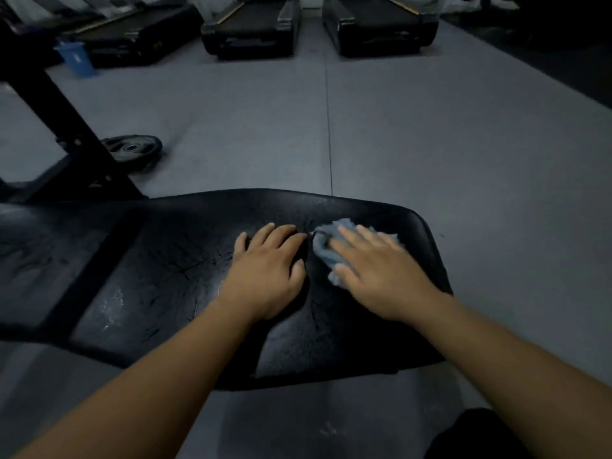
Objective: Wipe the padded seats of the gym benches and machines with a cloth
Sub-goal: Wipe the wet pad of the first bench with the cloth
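Head view: on one black padded seat (pixel 165 260) the left hand (pixel 268 270) rests flat, fingers relaxed, beside the right hand (pixel 377 270) pressing straight-fingered on one half-hidden blue cloth (pixel 323 250); beyond the seat, one weight plate (pixel 132 149), then three treadmills (pixel 251 28), tops cut off.

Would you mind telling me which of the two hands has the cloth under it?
The right hand: its fingers lie over the blue cloth on the seat pad, while the left hand rests bare on the pad beside it.
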The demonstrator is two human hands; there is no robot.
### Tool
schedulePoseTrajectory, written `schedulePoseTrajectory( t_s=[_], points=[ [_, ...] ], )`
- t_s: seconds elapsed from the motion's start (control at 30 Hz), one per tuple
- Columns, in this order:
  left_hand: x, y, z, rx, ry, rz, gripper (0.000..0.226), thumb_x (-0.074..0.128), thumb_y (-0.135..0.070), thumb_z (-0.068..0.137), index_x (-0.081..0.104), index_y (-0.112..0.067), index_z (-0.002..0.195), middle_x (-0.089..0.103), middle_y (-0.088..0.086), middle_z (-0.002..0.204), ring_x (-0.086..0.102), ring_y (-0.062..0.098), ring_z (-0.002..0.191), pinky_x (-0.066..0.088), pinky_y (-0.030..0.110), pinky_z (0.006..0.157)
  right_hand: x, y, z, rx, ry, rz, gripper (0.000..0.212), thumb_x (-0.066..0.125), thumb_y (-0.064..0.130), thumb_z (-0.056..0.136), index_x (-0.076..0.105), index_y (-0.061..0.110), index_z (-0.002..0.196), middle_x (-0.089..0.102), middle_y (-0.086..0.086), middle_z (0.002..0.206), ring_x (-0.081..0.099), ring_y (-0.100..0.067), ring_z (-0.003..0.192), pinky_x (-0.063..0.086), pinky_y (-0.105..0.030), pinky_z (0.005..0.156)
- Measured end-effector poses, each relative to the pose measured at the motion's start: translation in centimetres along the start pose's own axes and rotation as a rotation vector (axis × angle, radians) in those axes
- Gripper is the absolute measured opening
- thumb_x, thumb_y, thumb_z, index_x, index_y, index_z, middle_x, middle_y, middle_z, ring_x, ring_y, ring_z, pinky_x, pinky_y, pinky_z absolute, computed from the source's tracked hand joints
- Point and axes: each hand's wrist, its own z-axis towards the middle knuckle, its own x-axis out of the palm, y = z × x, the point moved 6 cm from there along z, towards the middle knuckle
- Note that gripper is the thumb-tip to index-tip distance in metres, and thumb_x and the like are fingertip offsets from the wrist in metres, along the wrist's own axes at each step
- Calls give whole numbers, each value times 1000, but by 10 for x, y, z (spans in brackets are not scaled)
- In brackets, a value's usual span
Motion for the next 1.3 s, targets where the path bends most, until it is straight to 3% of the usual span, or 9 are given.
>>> schedulePoseTrajectory(
  t_s=[0.17, 0.37, 0.47, 0.57, 0.77, 0.87, 0.97, 1.13, 1.3],
  points=[
    [0, -2, -1, -10, -9, -14, 59, 23, -48, 91, 37, -37, 147, 31, -11, 158, 19, 17, 149, 14, 56, 119, -1, -33, 75, 270, 30, -47, 58, 23, 50, 103, 19, 29, 157, 13, -3, 167, 12, -30, 152, 9, -50, 122],
    [-1, 1, -1, 4, -24, -30, 58, 26, -47, 88, 42, -34, 143, 37, -11, 155, 25, 16, 147, 19, 54, 118, 3, 16, 23, -57, 18, 14, 71, 5, 56, 92, 20, 32, 158, 14, 5, 167, 11, -21, 153, 7, -43, 124],
    [-2, 1, -2, -10, -45, -53, 57, 29, -45, 89, 43, -34, 143, 36, -12, 155, 25, 15, 147, 18, 53, 119, 3, -30, 46, 127, 42, -17, 64, 14, 55, 97, 20, 34, 158, 13, 4, 167, 12, -22, 153, 8, -43, 123],
    [-2, 4, -1, -29, -73, -76, 58, 30, -40, 88, 47, -27, 142, 39, -8, 154, 29, 15, 145, 20, 50, 120, 4, -15, 87, 236, 56, -40, 59, 22, 51, 103, 15, 32, 158, 8, -1, 168, 8, -29, 153, 5, -51, 122],
    [-2, 10, -1, -40, -141, -96, 64, 26, -36, 84, 54, -16, 137, 50, 3, 146, 42, 23, 137, 30, 46, 116, 5, 39, -14, -132, 35, 28, 68, 9, 56, 94, 22, 34, 156, 11, 4, 168, 9, -23, 154, 8, -45, 124],
    [-2, 10, 0, -52, -118, -81, 64, 28, -34, 84, 51, -16, 141, 46, 2, 150, 38, 23, 140, 26, 45, 118, 3, 1, -15, 48, 84, -16, 69, 8, 58, 93, 17, 36, 158, 7, 7, 168, 6, -18, 154, 5, -40, 124],
    [0, 9, 0, -45, -87, -81, 70, 22, -38, 82, 50, -16, 142, 46, 3, 151, 37, 23, 140, 27, 45, 117, 4, 23, 9, 197, 23, -38, 60, 20, 49, 102, 16, 30, 158, 9, -2, 168, 7, -28, 153, 6, -50, 123],
    [-2, 19, -3, 26, 74, -42, 59, 30, -35, 96, 37, -18, 152, 28, 2, 162, 24, 21, 149, 21, 41, 121, 11, 69, -74, -125, 24, 41, 66, 17, 51, 95, 33, 27, 154, 24, -2, 164, 19, -28, 152, 13, -46, 122],
    [0, 26, -42, -26, 22, -25, 61, 22, -41, 94, 36, -26, 152, 27, -6, 162, 22, 16, 150, 17, 46, 121, 5, 32, -32, 166, 25, -17, 68, 11, 53, 94, 14, 32, 159, 7, 0, 168, 5, -27, 154, 4, -48, 123]
  ],
)
